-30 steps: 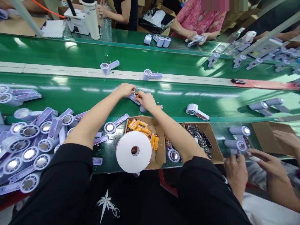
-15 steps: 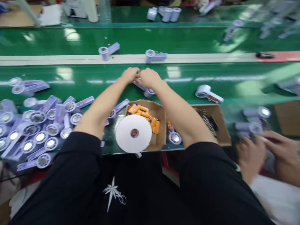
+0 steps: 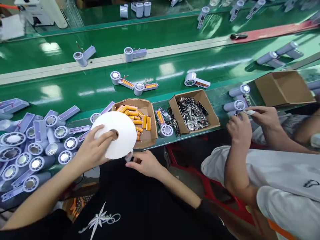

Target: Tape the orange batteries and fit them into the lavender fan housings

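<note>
A green belt runs across the view, with a pale strip along it. Two joined fan shells lie on the belt, another to their right. A heap of lilac shells fills the left. A box of orange cells sits by a box of dark boards, with one shell between them. An open box stands at right, where a co-worker's hands work.
</note>
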A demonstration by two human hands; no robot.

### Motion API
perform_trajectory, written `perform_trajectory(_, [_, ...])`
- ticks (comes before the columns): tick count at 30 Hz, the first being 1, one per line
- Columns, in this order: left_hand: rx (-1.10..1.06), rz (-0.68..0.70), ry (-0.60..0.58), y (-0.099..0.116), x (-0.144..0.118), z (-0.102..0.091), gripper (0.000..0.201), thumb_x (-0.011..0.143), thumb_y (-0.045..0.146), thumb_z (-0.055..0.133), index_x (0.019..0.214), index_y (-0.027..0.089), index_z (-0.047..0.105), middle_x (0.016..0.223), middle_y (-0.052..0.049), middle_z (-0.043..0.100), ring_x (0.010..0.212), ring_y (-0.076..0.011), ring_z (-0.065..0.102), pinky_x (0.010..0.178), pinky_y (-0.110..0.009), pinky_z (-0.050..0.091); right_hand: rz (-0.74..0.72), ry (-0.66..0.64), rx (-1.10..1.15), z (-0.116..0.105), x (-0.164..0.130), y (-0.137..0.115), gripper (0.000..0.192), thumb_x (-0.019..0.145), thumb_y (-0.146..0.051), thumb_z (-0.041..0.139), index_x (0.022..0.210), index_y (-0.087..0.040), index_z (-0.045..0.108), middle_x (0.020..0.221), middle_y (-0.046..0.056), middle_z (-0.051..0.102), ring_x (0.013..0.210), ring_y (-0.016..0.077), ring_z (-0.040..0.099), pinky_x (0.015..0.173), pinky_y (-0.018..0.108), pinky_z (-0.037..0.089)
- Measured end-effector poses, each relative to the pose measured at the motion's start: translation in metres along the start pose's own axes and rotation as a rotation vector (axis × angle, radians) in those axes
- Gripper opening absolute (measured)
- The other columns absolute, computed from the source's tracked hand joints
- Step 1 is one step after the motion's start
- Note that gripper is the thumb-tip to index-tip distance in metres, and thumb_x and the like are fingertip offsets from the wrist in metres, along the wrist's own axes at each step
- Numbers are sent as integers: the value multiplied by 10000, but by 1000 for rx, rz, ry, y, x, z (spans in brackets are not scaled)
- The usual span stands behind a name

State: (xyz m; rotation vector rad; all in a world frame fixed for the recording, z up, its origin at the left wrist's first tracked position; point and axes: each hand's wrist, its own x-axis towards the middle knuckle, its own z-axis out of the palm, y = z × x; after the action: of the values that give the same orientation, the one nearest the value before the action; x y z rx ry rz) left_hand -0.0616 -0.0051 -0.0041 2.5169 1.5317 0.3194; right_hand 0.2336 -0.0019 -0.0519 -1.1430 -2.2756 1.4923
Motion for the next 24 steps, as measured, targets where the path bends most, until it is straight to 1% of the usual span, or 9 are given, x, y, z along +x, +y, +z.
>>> perform_trajectory(3, [69,-160,301,-1,-21,8,667,815,445,888,1418,332,628,1397,-147,717,1538,-476,520,1320,-738,392,-210,-110,-80,2,4,-4,415,1158,-457,585,965,-240,880,770,22,821,693,176,739,685,268,524])
perform_trajectory(6, [81,-274,449,0,-40,20,807,824,459,886,1510,291,495,1454,-191,617,1571,-484,449,1315,-759,372,-208,-276,-308,-25,12,-6,235,1032,-467,806,1033,-251,899,805,34,835,757,215,777,715,284,551])
perform_trajectory(8, [63,-298,456,3,-46,29,827,840,444,862,1535,276,447,1470,-200,580,1563,-481,445,1316,-759,362,-160,-254,-381,-51,28,-8,254,1027,-473,818,1114,-247,895,936,67,869,886,249,814,807,314,595])
perform_trajectory(12, [46,-280,450,9,-42,39,779,842,372,846,1512,295,456,1460,-177,592,1545,-464,452,1325,-746,345,99,27,-646,-87,77,-17,352,1157,-390,583,1292,-197,844,1352,195,811,1255,331,783,1042,402,609])
perform_trajectory(14, [33,-261,464,12,-38,41,743,856,362,833,1502,296,472,1453,-176,599,1562,-460,423,1325,-739,346,239,0,-779,-89,98,-20,369,1128,-416,622,1278,-167,848,1367,242,785,1261,383,780,1033,438,624])
perform_trajectory(16, [20,-254,460,14,-34,43,700,875,364,813,1493,293,491,1451,-176,604,1567,-455,405,1324,-729,347,290,-55,-817,-87,110,-20,364,1104,-408,656,1253,-143,855,1358,263,779,1236,402,788,1006,455,639])
perform_trajectory(19, [-3,-271,422,15,-32,47,663,868,365,813,1467,294,536,1450,-173,617,1553,-457,400,1317,-721,346,265,-89,-803,-95,110,-14,307,1072,-365,707,1207,-139,866,1357,247,787,1257,386,778,1018,439,638])
perform_trajectory(21, [-11,-286,406,15,-33,47,657,847,357,833,1446,300,570,1432,-168,635,1537,-463,406,1307,-723,348,168,-84,-711,-109,100,-8,274,1075,-363,705,1125,-159,880,1307,204,811,1257,348,772,1067,422,617])
perform_trajectory(24, [21,-271,426,15,-37,45,638,847,323,843,1434,321,596,1389,-156,663,1511,-464,422,1286,-722,363,-68,20,-282,-132,76,-2,411,1122,-484,613,1038,-178,875,1127,130,841,1120,288,790,1063,422,622])
